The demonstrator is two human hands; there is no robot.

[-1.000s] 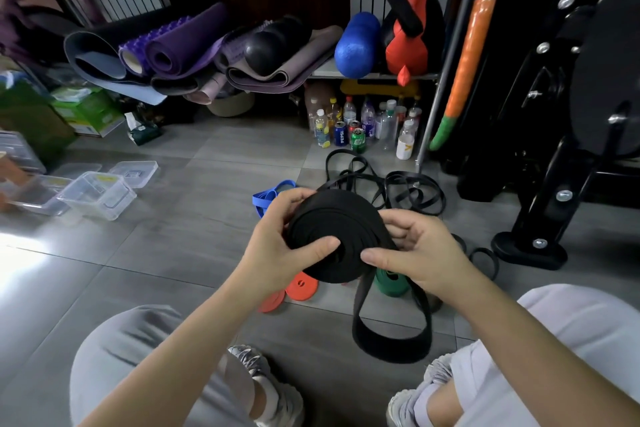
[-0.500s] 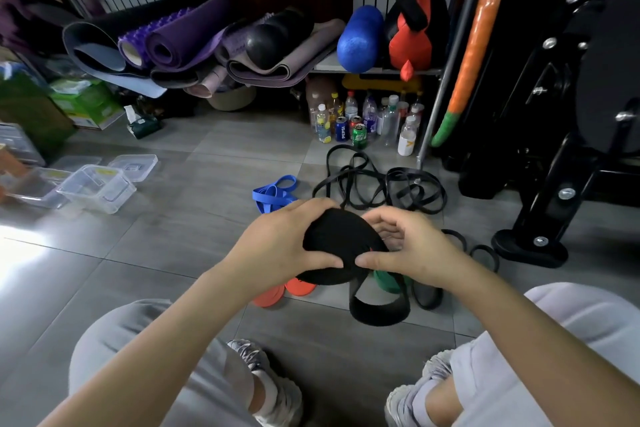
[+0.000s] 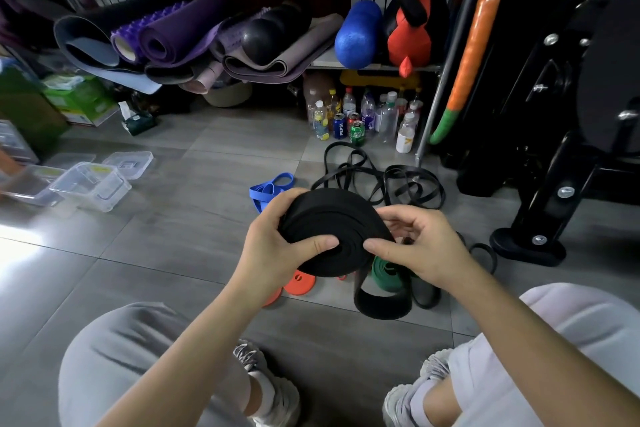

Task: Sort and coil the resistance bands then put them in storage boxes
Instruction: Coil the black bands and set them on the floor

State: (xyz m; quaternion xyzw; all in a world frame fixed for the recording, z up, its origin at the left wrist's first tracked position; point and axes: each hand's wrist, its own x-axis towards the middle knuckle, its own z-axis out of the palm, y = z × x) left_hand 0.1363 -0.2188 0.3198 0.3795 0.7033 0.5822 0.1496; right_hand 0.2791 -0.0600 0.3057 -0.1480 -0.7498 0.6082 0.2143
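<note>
Slippage worries me: my left hand and right hand clamp the coil above the floor; its loose tail hangs, and a slackened grip would let it spring open.

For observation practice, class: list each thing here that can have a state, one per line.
Wide black rubber resistance band: mostly coiled, tail loop hanging loose.
Left hand: grips the coil.
Right hand: pinches the coil's edge.
Thin black rubber bands: tangled, uncoiled, on floor.
Blue rubber band: loosely folded on floor.
Clear plastic storage box: open, lid off.
</note>
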